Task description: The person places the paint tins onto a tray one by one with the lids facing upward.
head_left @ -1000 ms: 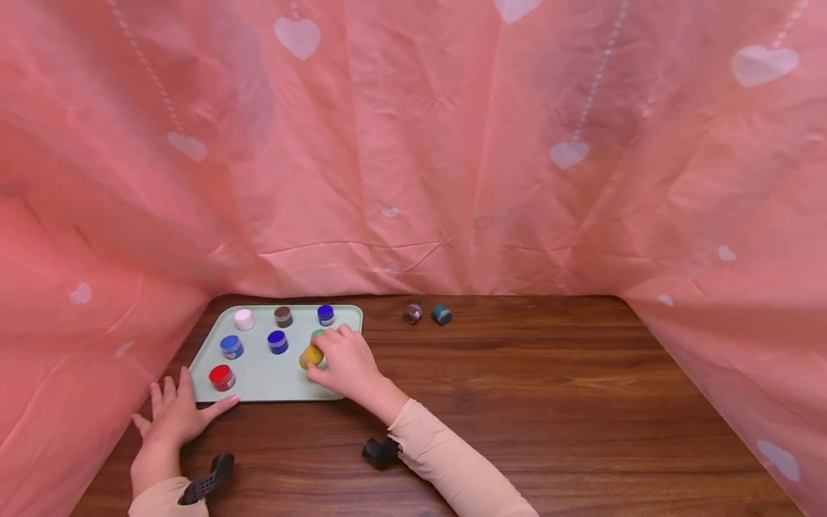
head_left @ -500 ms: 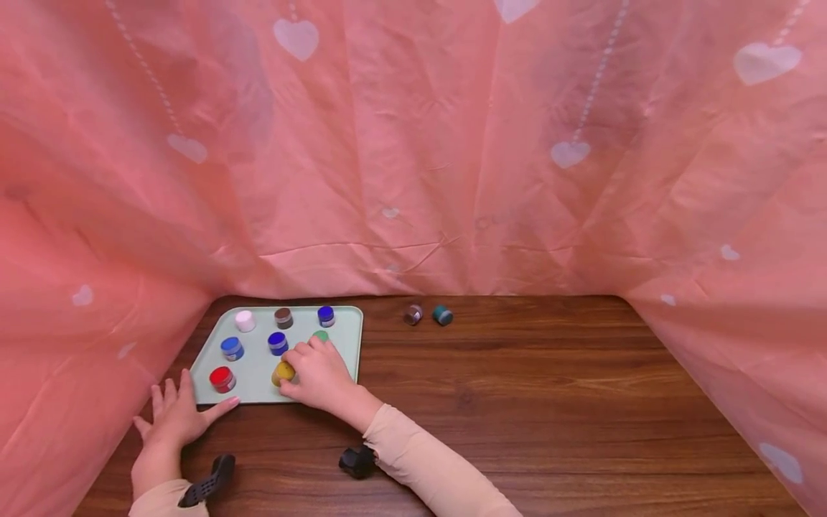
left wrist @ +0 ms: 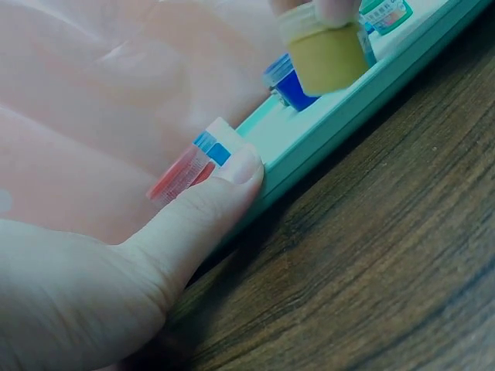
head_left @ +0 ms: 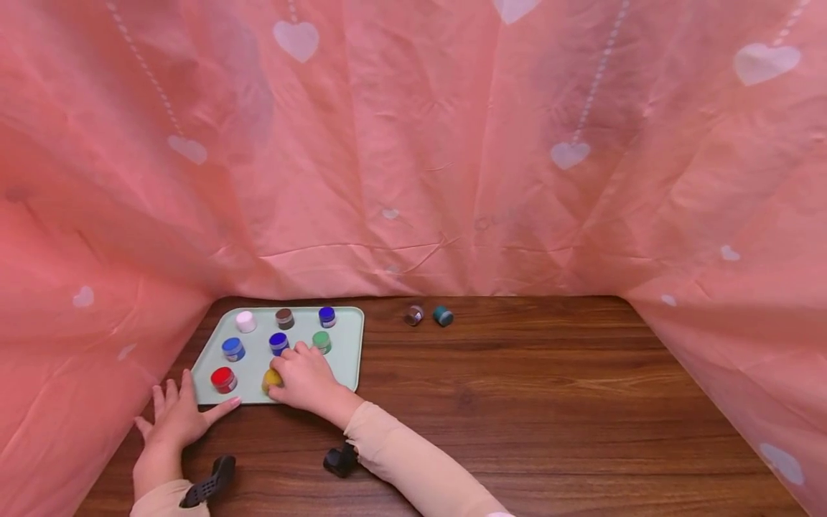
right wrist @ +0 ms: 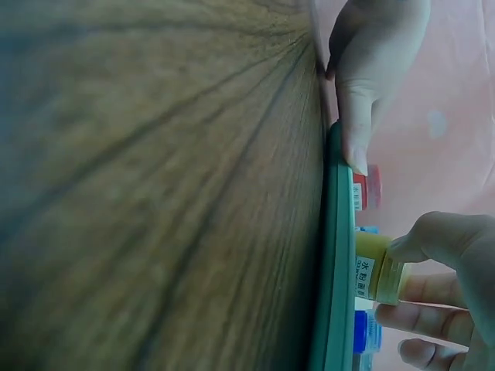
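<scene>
My right hand (head_left: 306,379) grips a small yellow paint jar (head_left: 270,382) by its lid, thumb on one side and fingers on the other. The jar is upright at the front middle of a pale green tray (head_left: 349,348). In the right wrist view the label of the yellow jar (right wrist: 365,274) shows, its base close to the tray floor. My left hand (head_left: 173,420) lies spread at the tray's front left corner, with the thumb (left wrist: 232,174) resting on the rim. Nearest to it stands a red paint jar (head_left: 223,380).
More jars stand on the tray: light blue (head_left: 233,350), pink (head_left: 245,322), brown (head_left: 284,319), dark blue (head_left: 278,343), another dark blue (head_left: 326,317) and green (head_left: 321,342). A brown jar (head_left: 413,315) and a teal jar (head_left: 443,315) lie behind on the wooden table (head_left: 549,402). Pink curtain (head_left: 413,143) encloses it.
My right hand has carried the yellow jar left and slightly toward the front edge, from beside the green jar to the tray's front middle. The green jar shows fully now. My left hand stays put.
</scene>
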